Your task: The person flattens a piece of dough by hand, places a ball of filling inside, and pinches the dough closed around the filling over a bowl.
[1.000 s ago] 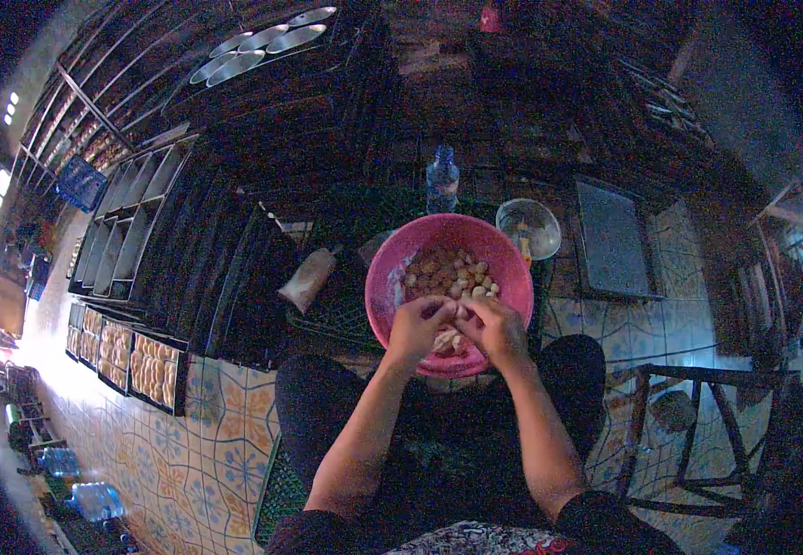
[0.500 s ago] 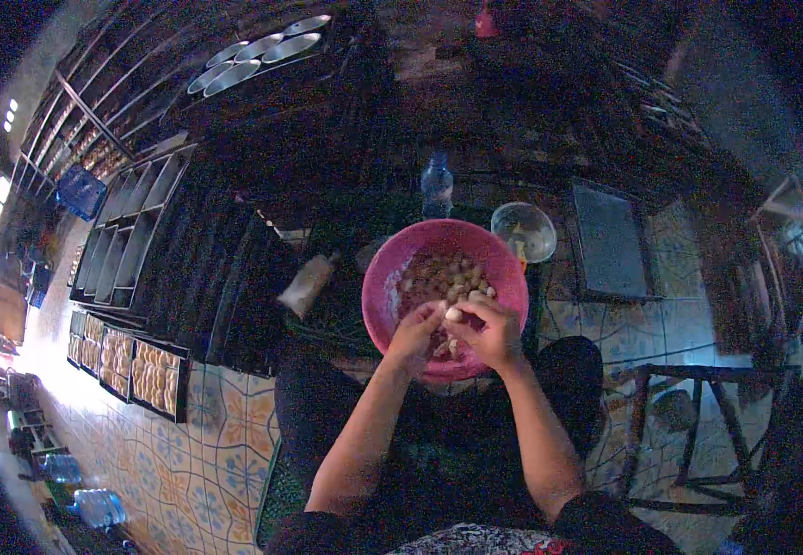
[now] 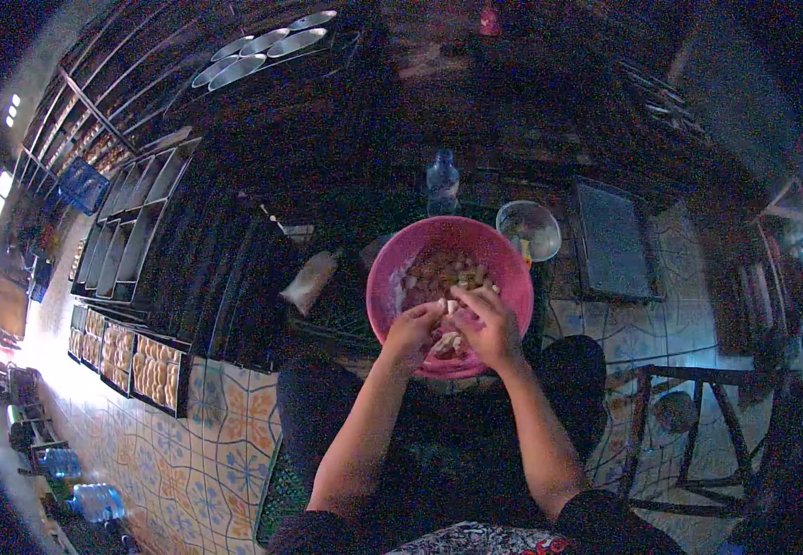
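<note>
Working over the round pink plastic bowl (image 3: pixel 392 268) of pale dough lumps (image 3: pixel 438 276) in front of our knees, we pinch one small pale dough piece (image 3: pixel 452 306) between the fingertips of our left hand (image 3: pixel 413 330) and right hand (image 3: pixel 487 324), both curled around it above the bowl's near side. Just beyond the bowl stand a clear plastic water bottle (image 3: pixel 442 182) and a small clear glass bowl (image 3: pixel 528 229), and filled black baking trays (image 3: pixel 133 363) lie on the patterned tile floor (image 3: pixel 207 453) to our left.

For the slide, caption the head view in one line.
Both hands, left hand and right hand, work small pale pieces inside a pink bowl, beside a water bottle.
</note>
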Demonstrator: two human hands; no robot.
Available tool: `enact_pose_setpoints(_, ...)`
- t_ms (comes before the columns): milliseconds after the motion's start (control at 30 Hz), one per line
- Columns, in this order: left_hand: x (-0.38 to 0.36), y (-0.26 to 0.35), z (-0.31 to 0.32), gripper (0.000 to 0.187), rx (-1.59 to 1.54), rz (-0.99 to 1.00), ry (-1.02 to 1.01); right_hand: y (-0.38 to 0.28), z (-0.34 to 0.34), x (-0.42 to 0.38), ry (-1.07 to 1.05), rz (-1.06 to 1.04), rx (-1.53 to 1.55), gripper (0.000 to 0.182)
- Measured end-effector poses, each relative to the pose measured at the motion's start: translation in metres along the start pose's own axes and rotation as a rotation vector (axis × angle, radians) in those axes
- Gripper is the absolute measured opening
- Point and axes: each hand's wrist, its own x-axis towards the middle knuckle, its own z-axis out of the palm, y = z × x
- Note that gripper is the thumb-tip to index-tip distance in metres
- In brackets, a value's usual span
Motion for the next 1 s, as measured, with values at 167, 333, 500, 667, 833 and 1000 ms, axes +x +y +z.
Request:
enact_pose_setpoints(167,0.003,-0.001,-0.004,0.024,0.295,0.080,0.061,0.019,0.005,-0.010,-0.162,0.039,0.002,0.033)
enact_pose_setpoints(333,-0.006,0.012,-0.005,0.025,0.212,0.007,-0.042,0.018,0.011,-0.015,-0.087,-0.038,-0.054,0.027)
enact_pose_setpoints(500,-0.007,0.013,-0.009,0.023,-0.039,-0.023,-0.041,0.000,0.008,-0.007,-0.161,0.024,-0.028,0.028)
enact_pose_setpoints(667,0.000,0.009,-0.010,0.028,0.016,0.088,0.070,-0.004,0.001,0.001,-0.146,0.024,0.045,0.031)
enact_pose_setpoints(833,-0.007,0.008,0.005,0.030,0.174,0.124,0.078,0.011,0.007,-0.010,-0.157,0.084,-0.012,0.031)
enact_pose_setpoints(1000,-0.007,0.010,-0.003,0.031,0.207,-0.079,-0.049,0.013,-0.003,-0.003,-0.147,-0.063,-0.088,0.032)
